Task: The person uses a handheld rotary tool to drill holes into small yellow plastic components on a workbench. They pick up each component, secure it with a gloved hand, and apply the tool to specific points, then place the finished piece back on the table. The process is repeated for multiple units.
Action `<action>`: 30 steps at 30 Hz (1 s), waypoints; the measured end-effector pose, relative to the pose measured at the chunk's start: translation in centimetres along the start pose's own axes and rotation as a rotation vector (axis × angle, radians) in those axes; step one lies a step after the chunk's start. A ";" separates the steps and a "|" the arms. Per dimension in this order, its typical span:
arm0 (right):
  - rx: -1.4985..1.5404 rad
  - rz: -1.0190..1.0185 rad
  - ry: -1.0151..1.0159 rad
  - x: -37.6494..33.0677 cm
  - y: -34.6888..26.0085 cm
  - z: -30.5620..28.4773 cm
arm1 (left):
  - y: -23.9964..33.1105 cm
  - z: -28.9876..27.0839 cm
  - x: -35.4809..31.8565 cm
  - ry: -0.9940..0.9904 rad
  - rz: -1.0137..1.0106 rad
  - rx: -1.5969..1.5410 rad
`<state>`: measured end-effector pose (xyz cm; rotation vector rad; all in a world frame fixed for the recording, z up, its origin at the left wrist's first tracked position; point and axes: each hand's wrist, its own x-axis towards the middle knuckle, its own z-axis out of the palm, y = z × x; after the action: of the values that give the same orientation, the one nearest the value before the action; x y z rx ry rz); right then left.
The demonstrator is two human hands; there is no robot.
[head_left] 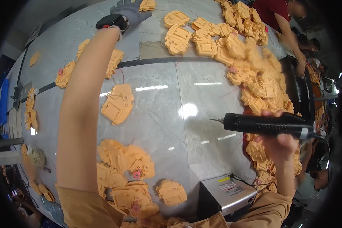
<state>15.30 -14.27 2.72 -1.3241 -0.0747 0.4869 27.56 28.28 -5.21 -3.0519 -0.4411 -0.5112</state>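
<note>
My left hand point(130, 12), in a grey glove with a black watch at the wrist, reaches to the far edge of the table. Its fingers are spread, beside an orange plastic housing point(147, 5); whether they touch it I cannot tell. My right hand point(283, 146) is wrapped round a black electric screwdriver point(264, 124), held level with its thin bit pointing left over the table. Nearer my left forearm, a single orange housing point(118, 104) lies flat on the grey tabletop point(155, 114).
A long heap of orange housings point(268, 85) runs down the right side. More housings point(131, 161) lie at the lower left, some with pink-red round pieces. A silver power box point(228, 193) with a cable stands at the near edge. Another person's arm point(290, 38) reaches in at the far right.
</note>
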 end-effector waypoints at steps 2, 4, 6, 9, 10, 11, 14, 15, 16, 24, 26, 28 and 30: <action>0.005 -0.025 0.044 0.1 0.0 -0.8 | 1.3 0.1 1.6 -0.112 -0.064 -0.008; 0.007 -0.020 0.112 -0.3 0.0 -1.6 | 1.5 4.5 3.9 -0.087 -0.092 0.025; 0.000 -0.036 0.173 -0.5 0.4 -2.7 | 0.4 7.6 6.0 -0.053 -0.116 0.038; -0.006 -0.053 0.206 -1.5 1.0 -4.6 | 0.4 10.6 5.7 -0.009 -0.038 0.021; 0.005 -0.035 0.224 -1.9 1.0 -5.0 | 0.6 10.1 5.0 0.036 0.025 -0.007; 0.005 -0.045 0.241 -2.1 1.1 -5.2 | 0.8 9.5 4.2 0.081 0.086 -0.035; 0.001 -0.054 0.240 -2.2 0.8 -4.9 | 1.1 7.5 3.0 -0.001 0.053 -0.026; 0.013 -0.053 0.215 -2.1 0.5 -4.8 | 0.3 6.9 3.0 -0.016 0.037 0.001; 0.021 -0.052 0.189 -2.1 0.2 -4.6 | -0.6 7.0 3.3 -0.022 0.061 0.098; 0.040 -0.011 0.136 -3.1 -1.3 -3.1 | -0.6 6.7 -0.3 -0.086 0.150 0.117; 0.049 -0.011 0.136 -3.7 -1.7 -2.6 | -1.4 6.5 -2.6 0.022 0.253 0.176; 0.022 -0.004 0.135 -4.2 -2.0 -2.2 | -1.4 4.6 -4.9 -0.105 0.275 0.195; 0.044 -0.002 0.113 -4.8 -2.1 -1.5 | -1.4 3.0 -7.3 -0.187 0.289 0.216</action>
<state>12.13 -17.79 5.35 -1.3057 0.0280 0.4090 21.51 27.84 -10.43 -2.8909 -0.0474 -0.1550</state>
